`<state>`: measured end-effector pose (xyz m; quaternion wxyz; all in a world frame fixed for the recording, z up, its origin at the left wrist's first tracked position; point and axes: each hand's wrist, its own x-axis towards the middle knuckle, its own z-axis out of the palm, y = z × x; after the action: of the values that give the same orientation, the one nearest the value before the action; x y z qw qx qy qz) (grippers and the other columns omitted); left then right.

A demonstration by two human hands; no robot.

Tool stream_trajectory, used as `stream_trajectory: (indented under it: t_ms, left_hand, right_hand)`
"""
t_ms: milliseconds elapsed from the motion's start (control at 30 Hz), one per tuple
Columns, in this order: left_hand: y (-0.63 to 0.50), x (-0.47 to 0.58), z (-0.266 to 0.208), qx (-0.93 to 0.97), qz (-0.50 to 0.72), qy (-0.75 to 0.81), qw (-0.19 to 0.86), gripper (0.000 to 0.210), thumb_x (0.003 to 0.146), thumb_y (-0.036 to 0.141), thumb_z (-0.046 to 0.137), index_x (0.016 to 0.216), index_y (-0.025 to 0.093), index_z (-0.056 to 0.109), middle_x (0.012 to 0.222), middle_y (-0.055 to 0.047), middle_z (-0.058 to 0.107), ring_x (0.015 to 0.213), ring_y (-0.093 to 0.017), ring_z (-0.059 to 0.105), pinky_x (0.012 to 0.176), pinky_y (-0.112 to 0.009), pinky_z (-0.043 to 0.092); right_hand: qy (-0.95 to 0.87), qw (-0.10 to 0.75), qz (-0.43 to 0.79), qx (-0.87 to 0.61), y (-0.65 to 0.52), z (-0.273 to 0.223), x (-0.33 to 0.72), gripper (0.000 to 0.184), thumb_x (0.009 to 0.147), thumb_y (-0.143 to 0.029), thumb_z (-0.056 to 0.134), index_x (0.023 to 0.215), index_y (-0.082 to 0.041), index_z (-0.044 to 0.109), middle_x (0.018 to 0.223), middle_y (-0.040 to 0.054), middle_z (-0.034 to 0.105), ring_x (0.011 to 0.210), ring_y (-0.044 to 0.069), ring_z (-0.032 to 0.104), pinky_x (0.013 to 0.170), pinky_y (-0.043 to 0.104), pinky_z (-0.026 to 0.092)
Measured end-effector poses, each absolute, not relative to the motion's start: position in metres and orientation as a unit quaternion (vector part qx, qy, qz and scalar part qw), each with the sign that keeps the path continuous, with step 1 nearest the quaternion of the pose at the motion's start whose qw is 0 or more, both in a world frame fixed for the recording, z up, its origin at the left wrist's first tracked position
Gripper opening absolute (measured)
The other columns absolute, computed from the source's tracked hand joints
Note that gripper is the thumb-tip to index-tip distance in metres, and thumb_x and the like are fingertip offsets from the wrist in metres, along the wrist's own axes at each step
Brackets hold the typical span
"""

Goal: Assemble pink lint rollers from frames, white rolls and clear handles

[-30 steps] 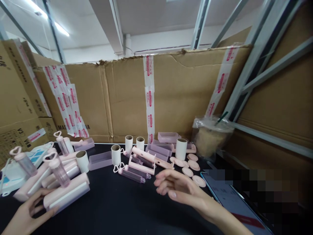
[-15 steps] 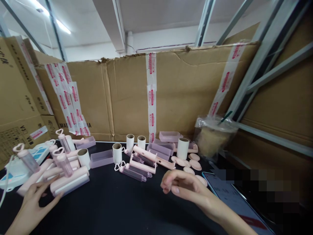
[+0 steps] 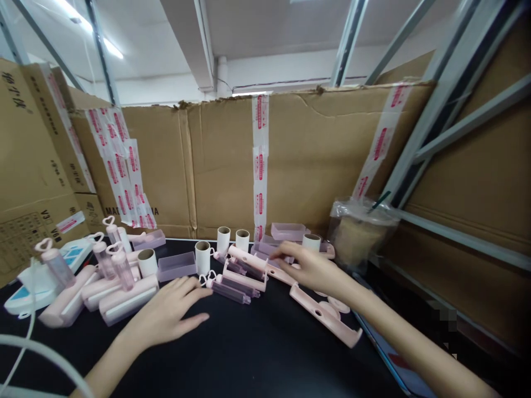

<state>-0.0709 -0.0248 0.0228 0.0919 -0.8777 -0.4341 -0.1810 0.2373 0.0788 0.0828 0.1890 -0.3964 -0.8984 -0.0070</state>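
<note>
Our left hand, fingers apart, near heart-handled translucent mauve tubes, right hand over smooth pink bracket, grip we cannot tell, clear bag around tan-filled cup.

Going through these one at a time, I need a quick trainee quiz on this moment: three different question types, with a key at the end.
1. Short answer: Which hand is nearer the pink discs behind the long pink holder?

2. Multiple choice: What shape tops the clear cylinders at the left of the picture?
A) Star
B) Heart
C) Square

3. True or false: The left hand is open, with its thumb apart from its fingers.

Key:
1. The right hand.
2. B.
3. True.
</note>
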Motion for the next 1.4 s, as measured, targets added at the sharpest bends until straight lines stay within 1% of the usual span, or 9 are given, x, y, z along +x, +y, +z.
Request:
stream_trajectory:
  t_ms: [133, 267, 400, 567, 700, 833, 933, 1100, 1400]
  left_hand:
    - [0.015, -0.043, 0.008, -0.897, -0.171, -0.398, 0.091, 0.035, 0.086, 0.031, 0.054, 0.119, 0.020, 0.050, 0.108, -0.008, 0.059, 0.101, -0.022, 0.056, 0.086, -0.037, 0.048]
    - [0.028, -0.036, -0.021, -0.894, -0.176, -0.399, 0.104, 0.050, 0.082, 0.041, 0.058, 0.123, 0.016, 0.046, 0.115, -0.013, 0.057, 0.107, -0.028, 0.053, 0.088, -0.043, 0.046]
    - [0.028, -0.034, -0.036, -0.883, -0.188, -0.417, 0.107, 0.044, 0.087, 0.040, 0.051, 0.123, 0.017, 0.045, 0.115, -0.015, 0.055, 0.107, -0.030, 0.053, 0.084, -0.045, 0.048]
    - [0.029, -0.036, -0.030, -0.885, -0.204, -0.409, 0.084, 0.023, 0.089, 0.031, 0.048, 0.109, 0.020, 0.052, 0.106, -0.009, 0.057, 0.102, -0.024, 0.055, 0.078, -0.037, 0.052]
    - [0.022, -0.041, -0.017, -0.883, -0.241, -0.396, 0.074, 0.023, 0.090, 0.030, 0.047, 0.111, 0.019, 0.050, 0.102, -0.008, 0.062, 0.097, -0.021, 0.058, 0.083, -0.035, 0.051]
    - [0.007, -0.041, -0.006, -0.860, -0.308, -0.400, 0.075, 0.030, 0.092, 0.028, 0.043, 0.121, 0.019, 0.045, 0.106, -0.009, 0.062, 0.093, -0.019, 0.061, 0.083, -0.032, 0.051]
    - [-0.004, -0.035, -0.003, -0.846, -0.350, -0.396, 0.071, 0.034, 0.091, 0.026, 0.045, 0.124, 0.020, 0.044, 0.102, -0.008, 0.063, 0.092, -0.019, 0.062, 0.079, -0.031, 0.052]
    - [-0.010, -0.024, -0.008, -0.858, -0.313, -0.402, 0.059, 0.033, 0.088, 0.027, 0.047, 0.120, 0.018, 0.048, 0.094, -0.007, 0.064, 0.081, -0.019, 0.064, 0.072, -0.032, 0.053]
    - [-0.009, -0.018, -0.017, -0.849, -0.329, -0.412, -0.041, 0.030, 0.089, 0.030, 0.047, 0.118, 0.021, 0.049, 0.092, -0.005, 0.063, 0.078, -0.015, 0.064, 0.070, -0.026, 0.052]
  right_hand:
    - [-0.904, 0.125, -0.060, -0.403, 0.111, 0.061, 0.199, 0.013, 0.081, -0.019, 0.056, 0.084, -0.015, 0.067, 0.094, 0.0104, 0.065, 0.089, 0.023, 0.061, 0.078, 0.035, 0.047]
    - [-0.893, 0.107, -0.090, -0.428, 0.129, 0.041, 0.178, 0.023, 0.087, -0.031, 0.055, 0.102, -0.014, 0.061, 0.109, 0.0080, 0.061, 0.097, 0.022, 0.058, 0.084, 0.043, 0.046]
    - [-0.881, 0.129, -0.072, -0.449, 0.134, 0.030, 0.172, 0.026, 0.088, -0.031, 0.055, 0.108, -0.016, 0.058, 0.114, 0.0072, 0.059, 0.100, 0.022, 0.058, 0.085, 0.044, 0.046]
    - [-0.860, 0.213, 0.018, -0.464, 0.125, 0.041, 0.179, 0.015, 0.080, -0.027, 0.060, 0.089, -0.015, 0.060, 0.100, 0.0097, 0.063, 0.097, 0.025, 0.058, 0.085, 0.041, 0.044]
    - [-0.843, 0.278, 0.113, -0.447, 0.095, 0.063, 0.202, 0.019, 0.085, -0.037, 0.049, 0.087, -0.019, 0.048, 0.088, 0.0073, 0.066, 0.084, 0.022, 0.064, 0.072, 0.033, 0.050]
    - [-0.759, 0.395, 0.366, -0.365, 0.050, 0.057, 0.219, 0.030, 0.085, -0.045, 0.049, 0.102, -0.023, 0.036, 0.097, 0.0078, 0.066, 0.087, 0.022, 0.065, 0.064, 0.031, 0.052]
    - [-0.681, 0.411, 0.494, -0.352, 0.026, 0.033, 0.219, 0.048, 0.081, -0.043, 0.058, 0.119, -0.023, 0.034, 0.095, 0.0067, 0.063, 0.084, 0.023, 0.063, 0.060, 0.032, 0.052]
    - [-0.676, 0.391, 0.533, -0.326, 0.012, 0.000, 0.207, 0.055, 0.078, -0.045, 0.062, 0.124, -0.023, 0.041, 0.098, 0.0069, 0.061, 0.103, 0.027, 0.056, 0.083, 0.041, 0.048]
    - [-0.739, 0.334, 0.457, -0.366, 0.008, -0.010, 0.212, 0.064, 0.081, -0.045, 0.058, 0.135, -0.019, 0.037, 0.102, 0.0080, 0.063, 0.105, 0.027, 0.055, 0.089, 0.040, 0.046]
